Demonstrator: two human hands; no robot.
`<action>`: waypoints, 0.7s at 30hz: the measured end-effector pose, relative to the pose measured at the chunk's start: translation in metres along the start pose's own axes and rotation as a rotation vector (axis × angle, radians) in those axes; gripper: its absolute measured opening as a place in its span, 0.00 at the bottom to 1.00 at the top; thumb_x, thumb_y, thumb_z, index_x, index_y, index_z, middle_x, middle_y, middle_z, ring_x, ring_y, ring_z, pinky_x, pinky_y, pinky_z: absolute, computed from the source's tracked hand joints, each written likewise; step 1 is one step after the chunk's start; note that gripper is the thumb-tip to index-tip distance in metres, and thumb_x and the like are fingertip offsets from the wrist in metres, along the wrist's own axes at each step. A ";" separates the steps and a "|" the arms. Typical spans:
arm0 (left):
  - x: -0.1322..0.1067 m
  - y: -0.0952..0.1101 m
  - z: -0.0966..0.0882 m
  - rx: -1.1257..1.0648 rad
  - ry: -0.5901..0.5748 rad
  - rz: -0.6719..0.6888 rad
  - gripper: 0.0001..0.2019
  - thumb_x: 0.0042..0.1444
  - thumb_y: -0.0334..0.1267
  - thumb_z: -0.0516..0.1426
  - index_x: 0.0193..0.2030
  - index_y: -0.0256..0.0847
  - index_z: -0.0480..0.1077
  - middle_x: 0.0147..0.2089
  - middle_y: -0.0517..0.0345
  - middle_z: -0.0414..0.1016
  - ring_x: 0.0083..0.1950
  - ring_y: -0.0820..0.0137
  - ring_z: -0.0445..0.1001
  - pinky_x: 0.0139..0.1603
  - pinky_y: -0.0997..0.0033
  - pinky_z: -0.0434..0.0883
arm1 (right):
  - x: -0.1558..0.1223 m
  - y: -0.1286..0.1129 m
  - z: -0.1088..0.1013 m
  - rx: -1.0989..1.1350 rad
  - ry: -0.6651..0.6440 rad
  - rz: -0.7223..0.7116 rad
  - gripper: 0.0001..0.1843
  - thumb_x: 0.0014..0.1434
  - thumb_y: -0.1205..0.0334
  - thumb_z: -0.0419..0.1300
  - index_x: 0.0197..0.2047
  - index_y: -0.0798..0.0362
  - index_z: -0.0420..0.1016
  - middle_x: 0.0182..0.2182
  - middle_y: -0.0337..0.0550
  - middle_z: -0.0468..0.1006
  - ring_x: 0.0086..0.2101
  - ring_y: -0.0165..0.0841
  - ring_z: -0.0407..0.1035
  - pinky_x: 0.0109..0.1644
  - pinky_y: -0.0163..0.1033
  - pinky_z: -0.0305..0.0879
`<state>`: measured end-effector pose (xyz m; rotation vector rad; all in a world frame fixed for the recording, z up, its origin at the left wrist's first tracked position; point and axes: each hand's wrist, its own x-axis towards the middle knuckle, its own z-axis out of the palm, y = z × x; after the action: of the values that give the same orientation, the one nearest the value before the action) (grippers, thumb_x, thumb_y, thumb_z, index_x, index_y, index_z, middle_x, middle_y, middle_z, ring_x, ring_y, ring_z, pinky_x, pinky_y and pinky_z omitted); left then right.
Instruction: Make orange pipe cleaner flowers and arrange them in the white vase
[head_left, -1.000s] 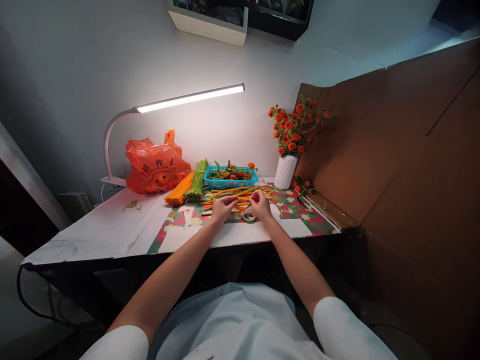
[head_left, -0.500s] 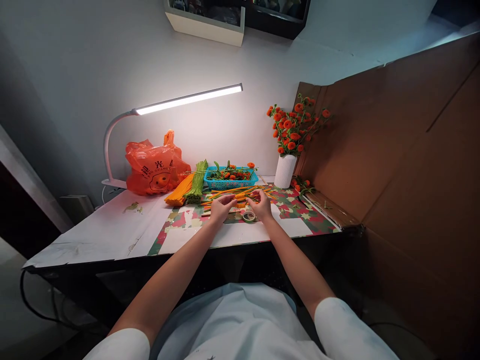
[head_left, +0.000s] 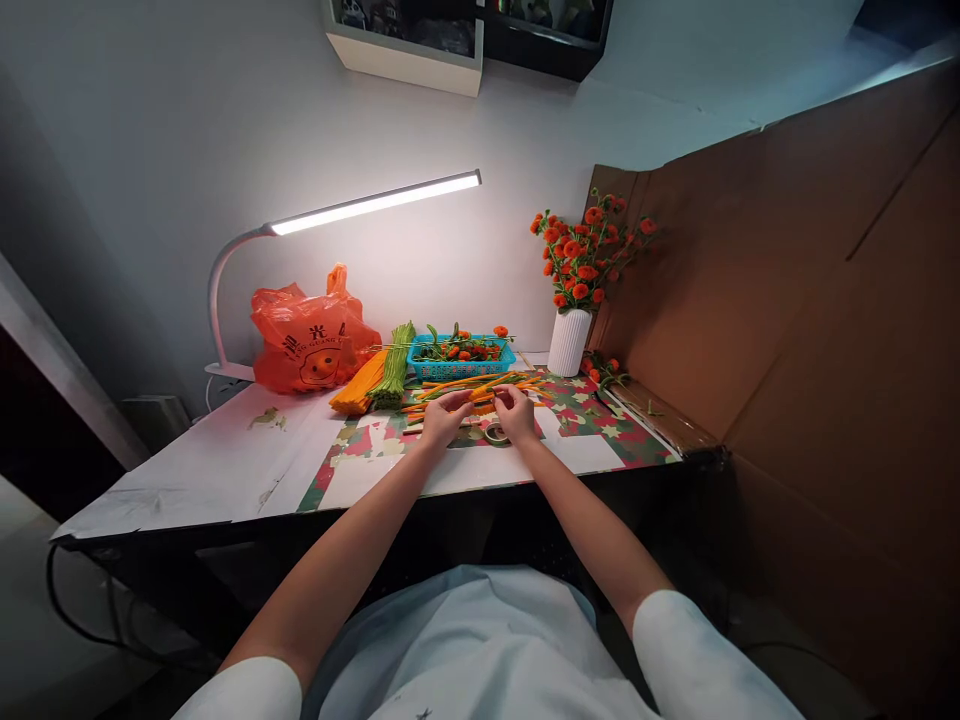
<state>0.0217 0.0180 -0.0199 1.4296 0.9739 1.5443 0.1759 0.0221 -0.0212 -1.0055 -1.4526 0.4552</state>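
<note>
My left hand [head_left: 444, 417] and my right hand [head_left: 516, 412] are close together over the patterned mat [head_left: 592, 430], fingers pinched on a small orange pipe-cleaner piece [head_left: 481, 399] held between them. Just below the right hand lies a roll of tape [head_left: 495, 433]. Behind the hands a loose pile of orange and green pipe cleaners [head_left: 480, 384] is spread on the mat. Both forearms reach out from the bottom of the view.
A blue basket [head_left: 459, 362] of orange flower pieces stands behind the pile. Bundles of orange and green pipe cleaners [head_left: 379, 377] lie left of it, beside an orange plastic bag [head_left: 309, 333]. A white vase [head_left: 568, 342] holds orange flowers. A desk lamp [head_left: 337, 212] arches overhead; cardboard [head_left: 787, 300] walls the right side.
The two hands have drawn closer together around the orange piece, the right hand shifting slightly left. The view has shifted a little.
</note>
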 end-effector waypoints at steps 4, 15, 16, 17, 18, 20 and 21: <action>-0.001 0.002 -0.002 0.085 -0.023 0.072 0.19 0.40 0.44 0.67 0.39 0.37 0.79 0.43 0.47 0.81 0.45 0.58 0.78 0.49 0.56 0.74 | -0.001 0.002 0.001 -0.026 -0.039 -0.080 0.12 0.50 0.66 0.51 0.34 0.52 0.74 0.29 0.42 0.77 0.30 0.34 0.72 0.36 0.38 0.69; 0.000 0.001 -0.003 0.130 0.085 0.084 0.18 0.47 0.52 0.61 0.32 0.37 0.76 0.29 0.53 0.78 0.32 0.64 0.77 0.33 0.67 0.73 | 0.001 0.006 0.001 0.116 0.041 0.114 0.11 0.49 0.60 0.57 0.36 0.54 0.74 0.27 0.42 0.77 0.29 0.34 0.72 0.34 0.38 0.70; 0.001 0.001 -0.004 0.125 0.090 0.082 0.18 0.47 0.52 0.61 0.30 0.37 0.76 0.27 0.54 0.77 0.30 0.65 0.76 0.31 0.68 0.72 | 0.001 0.005 0.001 0.115 0.025 0.111 0.12 0.49 0.60 0.57 0.37 0.54 0.74 0.27 0.42 0.77 0.29 0.34 0.72 0.34 0.37 0.69; 0.001 0.000 -0.004 0.117 0.096 0.080 0.17 0.47 0.52 0.61 0.29 0.37 0.76 0.26 0.54 0.77 0.29 0.66 0.75 0.31 0.69 0.72 | 0.001 0.004 0.000 0.107 0.015 0.103 0.13 0.50 0.59 0.57 0.38 0.54 0.74 0.27 0.41 0.76 0.28 0.33 0.71 0.34 0.37 0.69; 0.002 0.000 -0.005 0.103 0.106 0.075 0.17 0.46 0.52 0.62 0.29 0.37 0.75 0.25 0.55 0.76 0.28 0.67 0.75 0.30 0.69 0.72 | 0.002 0.003 0.000 0.089 0.013 0.094 0.14 0.51 0.58 0.56 0.40 0.54 0.74 0.27 0.40 0.76 0.28 0.33 0.71 0.33 0.37 0.68; 0.003 -0.001 -0.005 0.064 0.133 0.055 0.17 0.46 0.52 0.62 0.29 0.37 0.75 0.24 0.56 0.75 0.27 0.68 0.74 0.31 0.68 0.72 | 0.001 0.002 -0.003 0.023 0.032 0.077 0.17 0.54 0.55 0.55 0.44 0.53 0.74 0.24 0.38 0.74 0.27 0.32 0.69 0.32 0.36 0.66; 0.004 -0.001 -0.005 0.040 0.143 0.043 0.17 0.45 0.52 0.62 0.29 0.37 0.75 0.25 0.56 0.75 0.27 0.68 0.74 0.31 0.68 0.72 | 0.001 0.001 -0.004 -0.026 0.039 0.070 0.18 0.56 0.54 0.54 0.45 0.53 0.74 0.22 0.37 0.73 0.25 0.32 0.68 0.31 0.35 0.64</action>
<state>0.0162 0.0217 -0.0201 1.3906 1.0700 1.6854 0.1802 0.0224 -0.0204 -1.0830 -1.3949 0.4660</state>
